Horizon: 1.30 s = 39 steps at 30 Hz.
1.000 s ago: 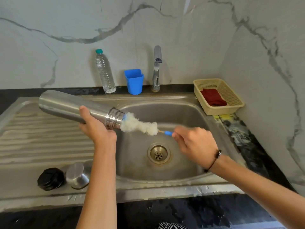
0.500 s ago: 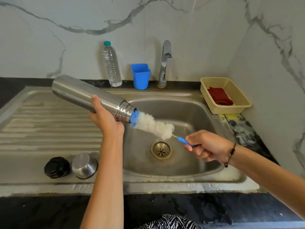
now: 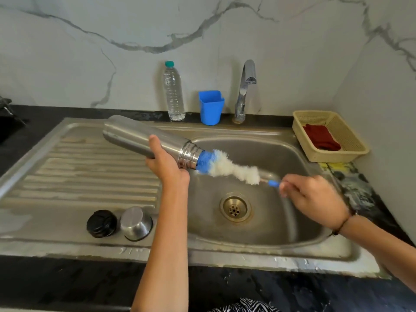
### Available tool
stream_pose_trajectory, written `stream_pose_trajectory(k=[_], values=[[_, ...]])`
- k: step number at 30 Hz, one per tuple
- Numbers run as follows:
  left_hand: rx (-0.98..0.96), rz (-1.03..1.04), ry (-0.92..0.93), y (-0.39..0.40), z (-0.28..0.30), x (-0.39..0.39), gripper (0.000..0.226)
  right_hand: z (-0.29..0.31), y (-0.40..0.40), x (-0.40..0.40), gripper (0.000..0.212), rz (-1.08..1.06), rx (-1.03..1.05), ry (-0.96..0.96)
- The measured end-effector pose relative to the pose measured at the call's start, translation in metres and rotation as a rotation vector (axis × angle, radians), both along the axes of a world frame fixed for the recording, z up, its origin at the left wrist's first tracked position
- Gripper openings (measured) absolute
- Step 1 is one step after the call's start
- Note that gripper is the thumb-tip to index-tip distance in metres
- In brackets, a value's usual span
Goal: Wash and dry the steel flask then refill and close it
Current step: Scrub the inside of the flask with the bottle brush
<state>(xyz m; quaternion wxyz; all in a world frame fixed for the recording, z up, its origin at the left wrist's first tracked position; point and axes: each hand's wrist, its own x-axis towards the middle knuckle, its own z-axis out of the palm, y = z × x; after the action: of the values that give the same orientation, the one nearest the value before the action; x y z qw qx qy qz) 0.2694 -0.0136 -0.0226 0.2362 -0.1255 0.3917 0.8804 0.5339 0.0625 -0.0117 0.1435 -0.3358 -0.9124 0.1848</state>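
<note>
Your left hand grips the steel flask from below, fingers wrapped round its body, and holds it tilted over the seam between draining board and sink basin, base up toward the back left, mouth down toward the basin. The flask is plain brushed steel, smooth and cylindrical, with a ringed, threaded neck (the open mouth is hidden by the brush). A bottle brush enters that mouth: blue bristles at the rim, white fluffy bristles trailing out, then a thin wire to a blue handle. Your right hand pinches that handle with curled fingers over the drain. The flask's black stopper and steel cup lid, upside down, sit side by side at the front edge of the draining board. Along the back edge of the surface stand a water bottle, a blue cup and the tap; a beige basket with a red cloth sits at the right.
</note>
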Motion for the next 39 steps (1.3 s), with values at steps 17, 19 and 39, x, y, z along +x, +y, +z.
stream_pose_trajectory(k=[17, 19, 39], values=[[0.000, 0.049, 0.043, -0.007, -0.003, -0.010, 0.055, 0.014, -0.007, -0.024, 0.032, -0.077, -0.770, 0.036], [0.008, 0.041, 0.049, -0.007, -0.004, -0.008, 0.048, 0.012, -0.003, -0.017, 0.034, -0.052, -0.796, 0.053], [-0.026, 0.036, 0.092, -0.003, -0.005, 0.001, 0.030, 0.017, 0.019, 0.001, 0.036, -0.028, -0.887, -0.040]])
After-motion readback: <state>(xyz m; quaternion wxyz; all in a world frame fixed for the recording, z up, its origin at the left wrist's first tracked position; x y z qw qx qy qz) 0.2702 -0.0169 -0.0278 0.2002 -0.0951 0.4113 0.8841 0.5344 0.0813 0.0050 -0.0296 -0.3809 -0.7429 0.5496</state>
